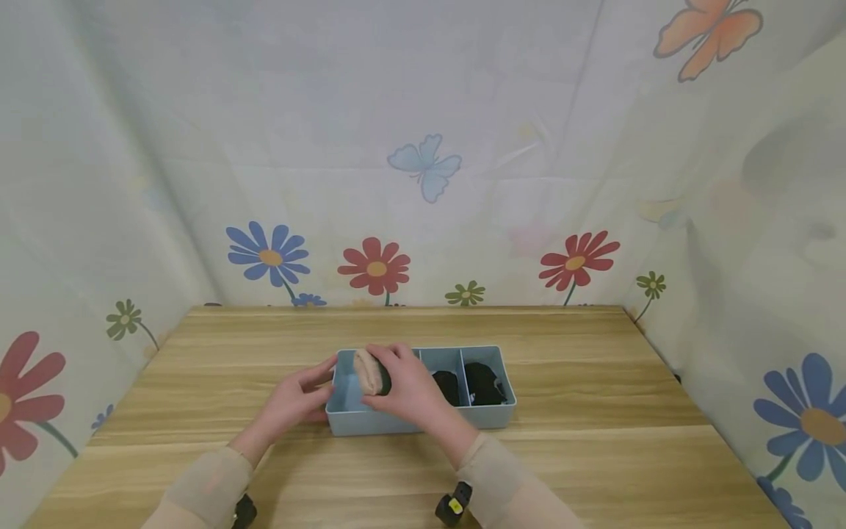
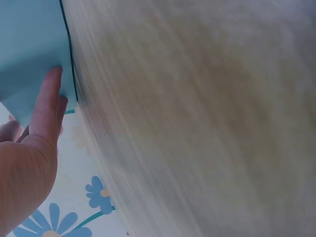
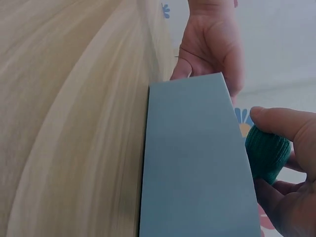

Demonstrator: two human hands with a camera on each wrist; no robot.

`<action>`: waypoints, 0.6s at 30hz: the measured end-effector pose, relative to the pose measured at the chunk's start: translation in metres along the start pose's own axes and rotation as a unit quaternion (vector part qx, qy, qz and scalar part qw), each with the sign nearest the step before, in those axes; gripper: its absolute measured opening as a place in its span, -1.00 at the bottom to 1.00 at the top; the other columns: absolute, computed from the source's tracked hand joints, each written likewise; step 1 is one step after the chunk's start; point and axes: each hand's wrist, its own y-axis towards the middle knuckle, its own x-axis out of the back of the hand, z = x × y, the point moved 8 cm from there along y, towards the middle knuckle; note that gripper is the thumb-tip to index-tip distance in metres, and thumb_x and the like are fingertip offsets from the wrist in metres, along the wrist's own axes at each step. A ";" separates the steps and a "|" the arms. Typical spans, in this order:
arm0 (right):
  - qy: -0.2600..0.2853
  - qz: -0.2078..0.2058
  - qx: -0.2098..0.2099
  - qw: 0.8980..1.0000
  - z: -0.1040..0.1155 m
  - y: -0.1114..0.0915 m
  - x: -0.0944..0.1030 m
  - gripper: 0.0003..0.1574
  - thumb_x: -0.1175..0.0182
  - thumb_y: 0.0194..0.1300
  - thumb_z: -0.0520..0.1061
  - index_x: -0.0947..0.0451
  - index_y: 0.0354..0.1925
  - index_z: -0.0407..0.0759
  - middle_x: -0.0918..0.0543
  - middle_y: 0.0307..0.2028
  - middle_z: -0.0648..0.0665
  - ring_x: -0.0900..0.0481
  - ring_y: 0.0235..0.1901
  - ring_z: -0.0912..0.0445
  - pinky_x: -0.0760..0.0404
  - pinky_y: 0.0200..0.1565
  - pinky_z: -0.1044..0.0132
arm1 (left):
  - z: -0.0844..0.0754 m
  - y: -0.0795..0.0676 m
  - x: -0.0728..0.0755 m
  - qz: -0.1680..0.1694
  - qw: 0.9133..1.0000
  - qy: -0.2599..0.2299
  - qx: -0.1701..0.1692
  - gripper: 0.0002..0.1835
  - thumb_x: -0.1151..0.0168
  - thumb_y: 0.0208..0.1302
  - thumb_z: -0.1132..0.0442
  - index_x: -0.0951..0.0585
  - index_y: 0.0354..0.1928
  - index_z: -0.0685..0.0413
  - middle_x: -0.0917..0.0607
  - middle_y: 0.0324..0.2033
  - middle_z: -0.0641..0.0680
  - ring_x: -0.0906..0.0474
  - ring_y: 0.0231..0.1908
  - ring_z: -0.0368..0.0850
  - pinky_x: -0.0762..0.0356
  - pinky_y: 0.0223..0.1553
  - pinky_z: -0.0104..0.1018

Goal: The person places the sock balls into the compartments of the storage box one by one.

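A light-blue divided box [image 1: 456,417] stands on the wooden table. My right hand [image 1: 411,388] pinches a rolled-up sock [image 1: 369,373], beige on one side and dark green on the other, over the box's left part. In the right wrist view, the green ribbed side of the sock [image 3: 266,154] shows between thumb and fingers, just above the box's rim. My left hand [image 1: 297,397] rests at the box's left end. Extended fingers [image 2: 47,103] touch its wall in the left wrist view. Black rolled bundles [image 1: 485,383] lie in the two compartments at the right.
The wooden table [image 1: 595,448] reaches back to a pale curtain [image 1: 317,147] printed with flowers and butterflies. Thin dividers [image 1: 465,378] separate the box's compartments. Part of the box's middle is hidden behind my right hand. Small black devices [image 1: 452,505] sit at both wrists.
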 end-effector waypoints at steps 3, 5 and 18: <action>-0.005 -0.001 -0.008 1.000 0.003 0.003 -0.006 -0.01 -0.53 0.07 0.08 -0.35 0.40 -0.06 -0.47 0.11 -0.14 -0.55 -0.08 0.09 -0.61 -0.10 0.32 | 0.000 -0.001 0.000 0.004 1.000 0.000 -0.004 -0.35 -0.16 0.43 0.30 -0.22 0.51 0.07 -0.28 0.38 0.43 -0.29 0.30 0.38 -0.68 -0.14 -0.05; -0.011 -0.007 -0.012 1.000 0.006 0.005 -0.008 0.00 -0.54 0.06 0.08 -0.36 0.39 -0.07 -0.48 0.10 -0.14 -0.55 -0.09 0.09 -0.61 -0.11 0.33 | 0.000 -0.001 -0.001 0.005 1.000 -0.001 -0.005 -0.35 -0.16 0.43 0.29 -0.23 0.51 0.07 -0.29 0.37 0.43 -0.30 0.30 0.37 -0.69 -0.14 -0.06; -0.057 -0.024 -0.031 0.998 0.015 0.010 -0.014 -0.01 -0.52 0.06 0.14 -0.37 0.37 -0.12 -0.49 0.10 -0.16 -0.56 -0.04 0.05 -0.61 -0.09 0.30 | -0.002 -0.001 0.000 -0.001 1.000 0.007 -0.004 -0.36 -0.17 0.43 0.28 -0.25 0.50 0.06 -0.33 0.35 0.43 -0.39 0.25 0.33 -0.69 -0.16 -0.08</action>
